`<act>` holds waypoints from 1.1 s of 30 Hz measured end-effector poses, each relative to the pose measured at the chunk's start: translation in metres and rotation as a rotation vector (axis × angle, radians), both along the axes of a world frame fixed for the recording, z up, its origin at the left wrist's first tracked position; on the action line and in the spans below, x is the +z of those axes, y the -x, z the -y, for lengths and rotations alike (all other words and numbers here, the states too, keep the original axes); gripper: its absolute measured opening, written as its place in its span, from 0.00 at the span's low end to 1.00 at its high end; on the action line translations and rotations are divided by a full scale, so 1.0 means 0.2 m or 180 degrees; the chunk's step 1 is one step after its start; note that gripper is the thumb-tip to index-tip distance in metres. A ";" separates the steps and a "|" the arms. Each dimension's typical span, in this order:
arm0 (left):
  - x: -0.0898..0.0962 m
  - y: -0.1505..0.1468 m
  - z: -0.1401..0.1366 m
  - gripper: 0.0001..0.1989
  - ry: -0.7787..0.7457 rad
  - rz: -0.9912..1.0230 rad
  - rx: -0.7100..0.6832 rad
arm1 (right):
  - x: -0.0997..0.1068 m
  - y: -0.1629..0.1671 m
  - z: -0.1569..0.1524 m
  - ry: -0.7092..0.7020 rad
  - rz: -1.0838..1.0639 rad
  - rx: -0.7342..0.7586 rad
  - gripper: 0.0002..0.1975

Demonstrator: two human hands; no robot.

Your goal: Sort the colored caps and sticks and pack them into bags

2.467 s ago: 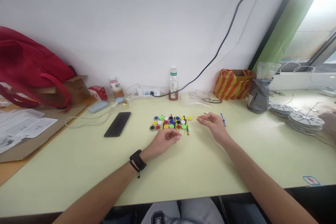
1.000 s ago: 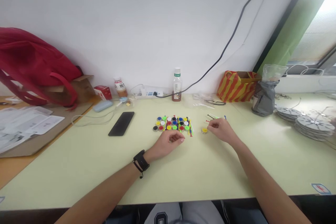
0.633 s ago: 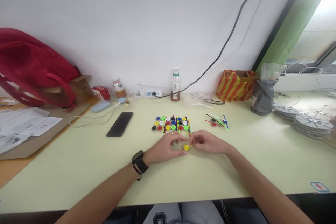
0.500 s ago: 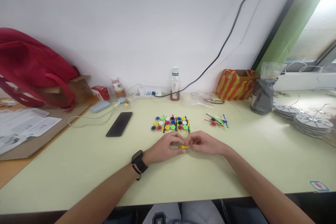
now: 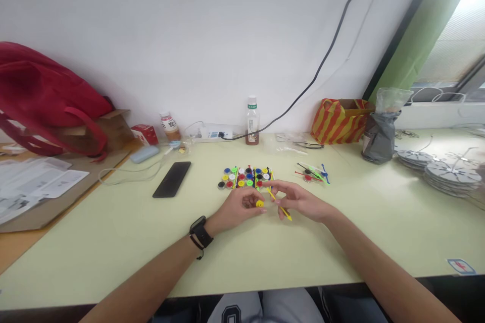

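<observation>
Between the thumb and fingers of my left hand (image 5: pixel 242 204) is a small round yellow piece (image 5: pixel 259 203). My right hand (image 5: pixel 297 200) pinches a thin yellow stick (image 5: pixel 282 210) with a pointed, arrow-like lower end, tilted down to the right. The two yellow pieces are apart. Just beyond my hands, rows of small round pieces (image 5: pixel 241 177) in several colours lie on the table, with thin coloured sticks between them. To the right sits a loose pile of coloured sticks and discs (image 5: pixel 313 173). My right hand hides part of the rows' right end.
A black phone (image 5: pixel 172 179) lies at the left on the table (image 5: pixel 242 262). Along the wall stand a bottle (image 5: pixel 252 121), a power strip (image 5: pixel 212 132) and a striped bag (image 5: pixel 339 122). Stacked grey discs (image 5: pixel 452 176) are at the far right.
My hands have drawn apart. The yellow stick now shows turned downward in my right hand, while the round yellow piece stays in my left.
</observation>
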State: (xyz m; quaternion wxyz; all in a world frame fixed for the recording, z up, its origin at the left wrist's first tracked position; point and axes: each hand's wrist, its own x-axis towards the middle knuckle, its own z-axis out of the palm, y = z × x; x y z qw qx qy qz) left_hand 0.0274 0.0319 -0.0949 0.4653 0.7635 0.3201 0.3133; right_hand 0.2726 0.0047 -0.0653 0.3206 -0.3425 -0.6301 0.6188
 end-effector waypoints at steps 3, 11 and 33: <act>-0.02 0.00 0.00 0.19 0.0192 0.0185 -0.0034 | -0.01 0.02 -0.01 -0.0034 -0.0125 -0.0335 0.21; -0.02 0.01 -0.01 0.30 0.0645 0.0345 -0.0084 | -0.04 0.02 -0.04 -0.0058 -0.0134 -0.0757 0.18; -0.02 0.00 -0.02 0.13 0.0066 0.0338 0.0232 | -0.08 0.01 -0.06 -0.0040 -0.0046 -0.0542 0.11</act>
